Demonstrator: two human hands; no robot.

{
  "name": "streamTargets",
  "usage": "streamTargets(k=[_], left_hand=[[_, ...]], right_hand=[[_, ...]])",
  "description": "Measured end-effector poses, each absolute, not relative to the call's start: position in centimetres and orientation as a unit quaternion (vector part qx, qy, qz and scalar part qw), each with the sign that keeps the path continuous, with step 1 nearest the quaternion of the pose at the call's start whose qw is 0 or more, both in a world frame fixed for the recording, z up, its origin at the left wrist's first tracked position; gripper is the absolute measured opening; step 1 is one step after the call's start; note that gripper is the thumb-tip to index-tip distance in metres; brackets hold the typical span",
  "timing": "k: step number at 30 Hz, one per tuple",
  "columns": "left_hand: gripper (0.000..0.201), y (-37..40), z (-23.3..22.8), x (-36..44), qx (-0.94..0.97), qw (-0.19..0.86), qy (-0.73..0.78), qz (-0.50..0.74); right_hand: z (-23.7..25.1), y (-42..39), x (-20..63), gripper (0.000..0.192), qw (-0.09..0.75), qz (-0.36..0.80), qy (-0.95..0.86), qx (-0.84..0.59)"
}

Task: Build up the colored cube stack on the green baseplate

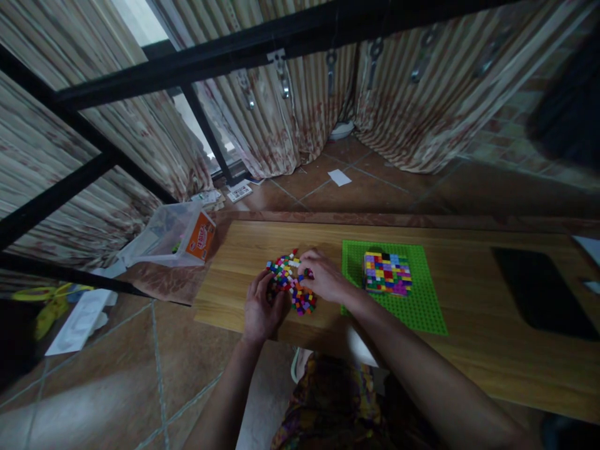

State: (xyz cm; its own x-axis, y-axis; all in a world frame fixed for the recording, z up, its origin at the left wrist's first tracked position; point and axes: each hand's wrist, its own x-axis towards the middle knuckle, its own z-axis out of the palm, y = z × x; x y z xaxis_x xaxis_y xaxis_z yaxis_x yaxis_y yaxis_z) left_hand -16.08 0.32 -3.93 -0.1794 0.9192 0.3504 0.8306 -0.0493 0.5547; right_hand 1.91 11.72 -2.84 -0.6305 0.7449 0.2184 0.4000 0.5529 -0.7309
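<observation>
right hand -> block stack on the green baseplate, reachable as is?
Probably yes. The right hand rests on the loose brick pile, just beside the green baseplate; nothing lies between it and the block stack.

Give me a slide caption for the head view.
Both hands sort loose colored bricks beside a green baseplate.

Wooden table [469,262] stands on brown tiled floor [375,181]. Beyond table: striped curtains [422,106], daylit window [140,19] behind black metal frame [197,59]. Left of table: clear plastic box [173,237].
</observation>
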Motion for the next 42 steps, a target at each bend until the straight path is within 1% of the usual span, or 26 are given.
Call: streamTargets(k=[5,10,16,18,22,27,30,34,37,42], left_hand=[[0.042,0.3,-3.9,-16.1,0.636,0.069,0.686,0.346],[0.043,0.3,-3.9,-16.1,0.635,0.068,0.686,0.348],[0.042,0.5,-4.0,-16.2,0.630,0.072,0.692,0.344],[0.041,0.5,-4.0,-16.3,0.632,0.071,0.690,0.346],[0.042,0.5,-4.1,-16.6,0.625,0.073,0.687,0.363],[0.042,0.0,-3.8,-16.7,0.606,0.024,0.691,0.393],[0.041,-0.2,-3.3,-15.7,0.599,-0.019,0.688,0.410],[0.039,-0.1,-2.3,-12.7,0.622,-0.012,0.664,0.415],[0.039,0.2,-1.4,-9.5,0.673,0.004,0.621,0.402],[0.039,0.8,-0.6,-4.6,0.745,0.034,0.568,0.348]], right_hand=[[-3.1,11.7,1.9,0.016,0.268,0.322,-0.842,-0.340],[-3.0,11.1,2.2,0.014,0.277,0.272,-0.868,-0.309],[-1.0,9.7,2.0,0.011,0.267,0.267,-0.871,-0.315],[0.0,8.8,2.3,0.012,0.288,0.281,-0.859,-0.316],[0.9,5.8,4.8,0.017,0.366,0.314,-0.813,-0.325],[-0.2,1.8,11.4,0.018,0.435,0.309,-0.730,-0.427],[-1.2,0.7,15.7,0.016,0.454,0.292,-0.654,-0.529],[-2.1,1.1,19.3,0.023,0.474,0.268,-0.566,-0.619],[-2.2,2.1,20.0,0.024,0.492,0.253,-0.557,-0.620],[-2.1,3.5,19.4,0.017,0.506,0.220,-0.595,-0.584]])
